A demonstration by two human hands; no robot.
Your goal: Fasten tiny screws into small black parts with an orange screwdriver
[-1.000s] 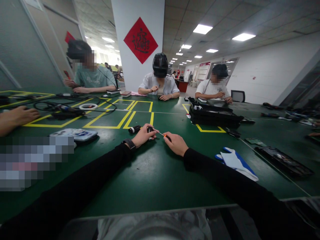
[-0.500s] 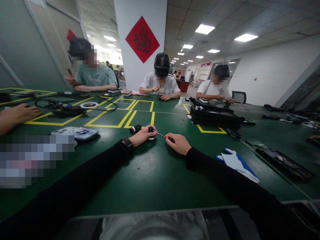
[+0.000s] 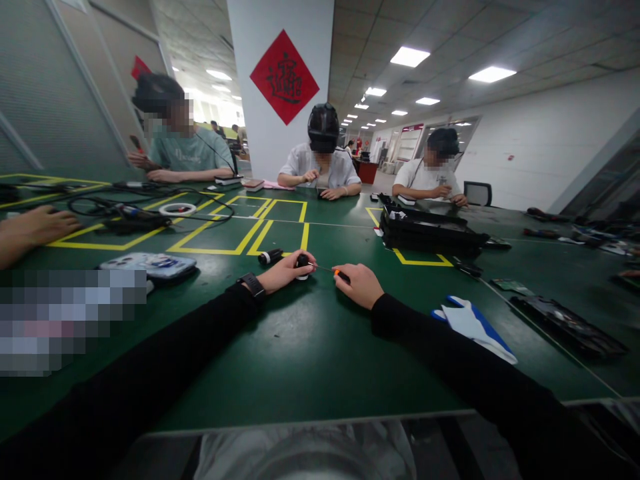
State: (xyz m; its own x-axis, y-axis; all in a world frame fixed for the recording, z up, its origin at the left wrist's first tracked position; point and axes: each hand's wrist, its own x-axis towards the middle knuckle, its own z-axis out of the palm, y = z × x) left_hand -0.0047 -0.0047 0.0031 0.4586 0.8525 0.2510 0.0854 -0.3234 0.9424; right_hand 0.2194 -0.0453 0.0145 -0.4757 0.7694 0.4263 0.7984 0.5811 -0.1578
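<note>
On the green table (image 3: 280,373), my left hand (image 3: 286,272) is closed around a small black and white object (image 3: 302,265). A screwdriver (image 3: 342,275) with an orange and black handle is gripped in my right hand (image 3: 361,285). Its thin shaft points left, and the tip reaches the small object; the exact contact point is too small to make out. Just behind my left wrist lies a black cylindrical part (image 3: 271,257) with a white band.
Black housings (image 3: 430,232) are stacked at the back right. A blue and white glove (image 3: 475,327) and an open black device (image 3: 567,327) lie right. Cables (image 3: 135,217) and a phone (image 3: 153,265) lie left. Another person's hand (image 3: 47,225) rests far left; three people sit opposite.
My right hand has turned slightly around the screwdriver handle, covering more of it. My left hand stays nearly in place with the small object.
</note>
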